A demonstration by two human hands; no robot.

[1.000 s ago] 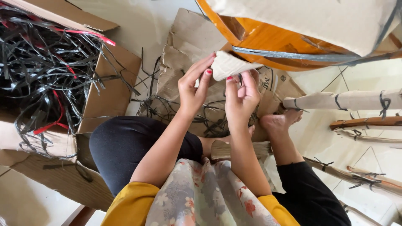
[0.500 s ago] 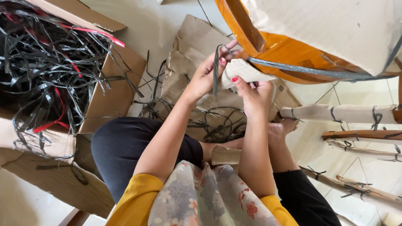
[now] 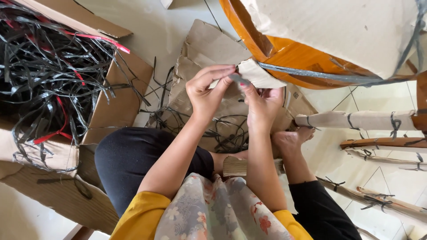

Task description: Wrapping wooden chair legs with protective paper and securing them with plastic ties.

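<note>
My left hand (image 3: 207,91) and my right hand (image 3: 262,101) meet in front of me. Both pinch a grey plastic strap (image 3: 311,75) that runs along the edge of an orange wooden furniture piece (image 3: 284,53) wrapped in cardboard (image 3: 338,31). A torn flap of cardboard (image 3: 260,75) sticks out just above my right fingers. I sit on the floor, one knee in black fabric (image 3: 133,155) to the left and a bare foot (image 3: 291,138) to the right.
An open cardboard box (image 3: 120,102) at the left holds a tangle of black and red straps (image 3: 49,75). Flattened cardboard (image 3: 204,49) with loose straps lies on the tiled floor. Paper-wrapped wooden legs (image 3: 360,120) lie at the right.
Both hands have shifted along the wrapped edge; the fingers that held the cardboard flap now pinch the grey strap. The view has tilted slightly.
</note>
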